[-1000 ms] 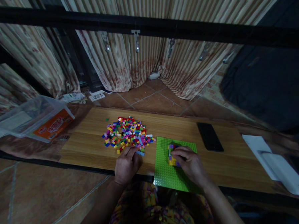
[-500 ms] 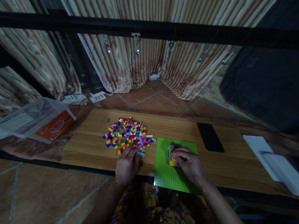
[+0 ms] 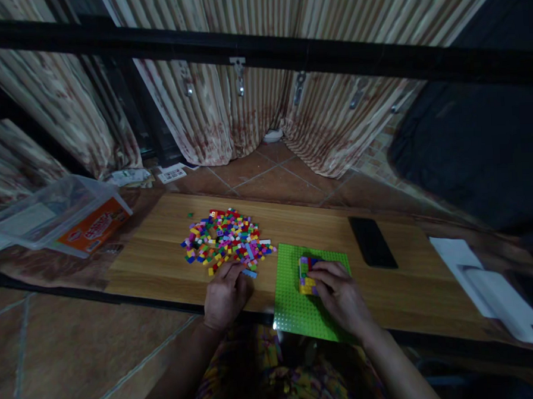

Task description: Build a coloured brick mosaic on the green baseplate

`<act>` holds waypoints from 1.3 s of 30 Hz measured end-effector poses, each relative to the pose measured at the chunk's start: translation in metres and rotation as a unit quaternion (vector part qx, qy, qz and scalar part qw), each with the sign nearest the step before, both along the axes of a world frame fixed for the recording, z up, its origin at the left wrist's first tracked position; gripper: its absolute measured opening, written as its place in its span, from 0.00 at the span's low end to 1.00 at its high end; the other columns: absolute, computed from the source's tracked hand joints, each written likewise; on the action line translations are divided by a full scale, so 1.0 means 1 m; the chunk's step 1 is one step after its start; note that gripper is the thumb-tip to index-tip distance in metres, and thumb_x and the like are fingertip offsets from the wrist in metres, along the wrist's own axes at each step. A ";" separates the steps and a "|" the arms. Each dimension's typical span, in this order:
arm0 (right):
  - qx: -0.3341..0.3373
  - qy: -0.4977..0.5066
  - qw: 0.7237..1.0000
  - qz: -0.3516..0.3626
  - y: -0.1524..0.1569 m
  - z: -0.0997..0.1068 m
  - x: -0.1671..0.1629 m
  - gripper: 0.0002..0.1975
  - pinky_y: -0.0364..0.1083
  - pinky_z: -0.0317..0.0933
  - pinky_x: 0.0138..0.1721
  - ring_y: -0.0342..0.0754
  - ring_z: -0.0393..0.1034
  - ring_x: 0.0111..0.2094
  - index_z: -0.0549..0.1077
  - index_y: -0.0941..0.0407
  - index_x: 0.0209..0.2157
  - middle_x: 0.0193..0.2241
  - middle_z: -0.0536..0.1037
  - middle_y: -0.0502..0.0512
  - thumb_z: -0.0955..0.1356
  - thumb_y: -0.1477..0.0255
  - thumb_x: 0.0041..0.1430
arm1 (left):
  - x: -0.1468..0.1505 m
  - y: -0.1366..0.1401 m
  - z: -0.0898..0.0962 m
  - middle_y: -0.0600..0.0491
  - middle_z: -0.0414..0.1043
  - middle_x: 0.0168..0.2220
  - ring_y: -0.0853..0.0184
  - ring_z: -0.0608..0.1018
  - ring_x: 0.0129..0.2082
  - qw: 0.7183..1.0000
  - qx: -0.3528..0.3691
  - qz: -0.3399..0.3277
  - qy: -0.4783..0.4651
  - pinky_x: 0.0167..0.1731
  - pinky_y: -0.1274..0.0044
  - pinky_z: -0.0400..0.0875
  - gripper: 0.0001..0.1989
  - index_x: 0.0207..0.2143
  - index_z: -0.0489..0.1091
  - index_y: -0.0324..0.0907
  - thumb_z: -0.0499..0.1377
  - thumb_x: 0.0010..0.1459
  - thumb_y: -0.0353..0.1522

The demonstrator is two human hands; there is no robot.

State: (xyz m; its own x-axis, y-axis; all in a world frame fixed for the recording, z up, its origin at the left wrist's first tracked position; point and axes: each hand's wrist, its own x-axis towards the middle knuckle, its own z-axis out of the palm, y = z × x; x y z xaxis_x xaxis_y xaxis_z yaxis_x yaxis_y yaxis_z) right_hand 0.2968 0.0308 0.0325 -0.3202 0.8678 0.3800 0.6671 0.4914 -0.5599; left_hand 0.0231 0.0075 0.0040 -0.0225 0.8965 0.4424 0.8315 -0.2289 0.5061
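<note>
A small structure of colourful toy bricks [image 3: 305, 285], with yellow, red and purple pieces, stands on the green studded baseplate [image 3: 290, 305]. My right hand [image 3: 343, 294] is over its right side, thumb and fingers pinched together at the bricks; the hand hides part of the structure. At the near edge of the loose brick pile [image 3: 228, 237], my left hand [image 3: 224, 294] rests on the table with its fingers curled in. Anything inside those fingers is hidden. Right beside its fingertips lies a long blue brick [image 3: 249, 273].
The wooden table [image 3: 149, 259] also carries a black phone [image 3: 372, 242] to the right of the baseplate. A clear plastic box [image 3: 70, 213] with an orange label is at the left. White flat objects [image 3: 499, 297] lie at the far right. A dark rail [image 3: 258, 50] crosses before striped curtains.
My right hand has shifted slightly on the brick structure, so more of its left and front bricks show. My left hand stays by the pile. The whole view has moved a little.
</note>
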 end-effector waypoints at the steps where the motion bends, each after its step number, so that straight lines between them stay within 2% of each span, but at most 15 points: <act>1: 0.008 -0.005 1.000 0.002 0.000 -0.001 0.001 0.13 0.54 0.67 0.45 0.53 0.69 0.43 0.79 0.52 0.38 0.40 0.77 0.56 0.63 0.75 0.60 | 0.000 0.000 0.000 0.50 0.75 0.41 0.64 0.78 0.41 1.000 0.000 -0.002 0.000 0.43 0.73 0.74 0.09 0.39 0.70 0.43 0.52 0.60 0.27; 8: 0.039 0.005 0.998 -0.042 -0.005 -0.008 0.004 0.17 0.54 0.68 0.45 0.52 0.69 0.45 0.78 0.49 0.43 0.43 0.75 0.57 0.60 0.77 0.62 | -0.001 0.000 -0.004 0.49 0.75 0.42 0.64 0.77 0.42 1.000 0.002 -0.003 -0.004 0.44 0.73 0.74 0.09 0.40 0.70 0.43 0.52 0.61 0.28; 14: 0.044 -0.010 0.999 -0.022 -0.009 -0.013 0.002 0.21 0.56 0.67 0.48 0.52 0.69 0.46 0.78 0.47 0.43 0.45 0.75 0.56 0.60 0.82 0.58 | -0.001 0.000 -0.002 0.49 0.74 0.42 0.64 0.77 0.42 1.000 -0.004 -0.008 -0.004 0.44 0.73 0.74 0.09 0.40 0.70 0.43 0.52 0.61 0.28; 23: 0.059 -0.025 0.997 -0.039 -0.011 -0.027 0.001 0.24 0.56 0.65 0.48 0.53 0.66 0.48 0.78 0.48 0.43 0.47 0.74 0.56 0.60 0.86 0.54 | -0.001 0.000 0.000 0.49 0.74 0.43 0.64 0.77 0.43 1.000 -0.017 -0.012 -0.013 0.45 0.72 0.74 0.09 0.41 0.70 0.44 0.52 0.61 0.28; 29: 0.069 -0.061 0.994 -0.061 -0.013 -0.034 0.000 0.23 0.57 0.64 0.47 0.54 0.67 0.48 0.78 0.49 0.42 0.48 0.74 0.56 0.60 0.84 0.53 | -0.001 0.000 -0.002 0.49 0.74 0.42 0.63 0.77 0.43 1.000 -0.008 -0.011 -0.012 0.44 0.72 0.74 0.09 0.41 0.70 0.44 0.52 0.61 0.28; 34: 0.068 -0.041 0.994 -0.070 -0.015 -0.030 -0.003 0.22 0.56 0.64 0.48 0.54 0.67 0.48 0.78 0.49 0.42 0.48 0.74 0.55 0.60 0.83 0.55 | 0.000 0.000 -0.003 0.50 0.74 0.41 0.63 0.78 0.41 1.000 0.008 0.000 -0.003 0.44 0.72 0.75 0.08 0.40 0.70 0.44 0.52 0.61 0.29; 39: 0.064 -0.014 0.996 -0.067 -0.011 -0.011 -0.024 0.18 0.55 0.64 0.49 0.54 0.68 0.47 0.76 0.51 0.46 0.46 0.74 0.57 0.61 0.78 0.60 | 0.000 -0.001 -0.003 0.50 0.74 0.42 0.64 0.78 0.42 1.000 0.007 -0.006 -0.002 0.44 0.72 0.75 0.10 0.42 0.70 0.44 0.52 0.61 0.27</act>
State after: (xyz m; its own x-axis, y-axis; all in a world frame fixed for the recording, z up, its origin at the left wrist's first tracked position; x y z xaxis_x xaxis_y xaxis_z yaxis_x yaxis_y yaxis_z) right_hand 0.2726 0.0195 0.0217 -0.2174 0.8483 0.4829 0.7464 0.4633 -0.4778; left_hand 0.0226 0.0068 0.0012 -0.0129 0.8905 0.4548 0.8270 -0.2462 0.5055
